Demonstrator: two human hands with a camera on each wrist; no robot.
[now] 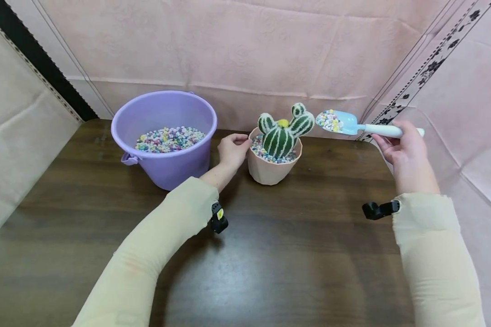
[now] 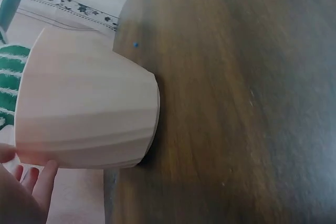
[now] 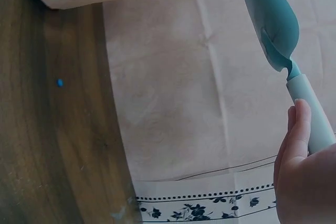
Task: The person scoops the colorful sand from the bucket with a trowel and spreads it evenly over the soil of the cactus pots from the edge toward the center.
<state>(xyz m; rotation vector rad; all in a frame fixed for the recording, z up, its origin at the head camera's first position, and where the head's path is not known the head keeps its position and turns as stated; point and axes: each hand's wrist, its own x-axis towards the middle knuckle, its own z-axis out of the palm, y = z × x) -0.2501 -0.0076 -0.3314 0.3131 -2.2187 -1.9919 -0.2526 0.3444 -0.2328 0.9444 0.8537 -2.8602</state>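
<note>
My left hand (image 1: 233, 153) pinches the left rim of a pale pink faceted flowerpot (image 1: 270, 171), which stands upright on the table. A knitted-looking green and white cactus (image 1: 280, 141) with a yellow top sits in it, ringed by small coloured pebbles (image 1: 258, 147). My right hand (image 1: 407, 147) grips the pale handle of a light blue trowel (image 1: 349, 122), held level in the air to the right of the cactus. Multicoloured pebbles (image 1: 330, 121) fill its scoop. In the right wrist view the trowel's underside (image 3: 275, 22) shows, while its load is hidden.
A purple bucket (image 1: 169, 170) partly filled with coloured pebbles (image 1: 169, 139) stands left of the pot. One stray blue pebble (image 3: 60, 83) lies on the wooden table (image 1: 270, 254). Pink patterned cloth (image 1: 245, 50) hangs behind the table and at both sides.
</note>
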